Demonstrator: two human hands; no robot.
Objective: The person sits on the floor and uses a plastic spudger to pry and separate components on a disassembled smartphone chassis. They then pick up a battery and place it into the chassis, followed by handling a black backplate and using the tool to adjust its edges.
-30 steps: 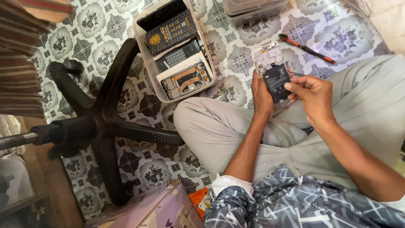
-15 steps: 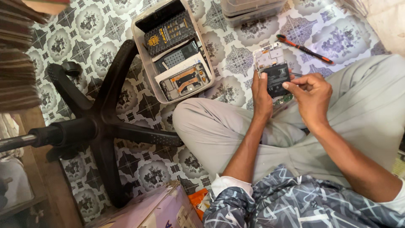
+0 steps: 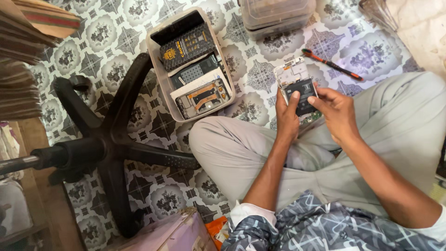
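Left hand (image 3: 286, 116) clamped on the near left edge of one opened phone (image 3: 298, 91), thumb pressed flat on its black battery (image 3: 303, 95). Right hand (image 3: 338, 113) curled at the phone's right edge, fingertips pinching at the battery's side, though exact contact hard to tell. Phone held above the lap, between both hands, long axis running away from the body, white top end pointing toward the far floor. Both forearms angled inward, wrists bent, elbows near the knees. Just beyond: one orange-handled screwdriver (image 3: 331, 64) lying on the patterned floor (image 3: 111, 28). Further left: one clear tray (image 3: 191, 65) holding perhaps four phone parts, beside one black chair base (image 3: 111, 144).
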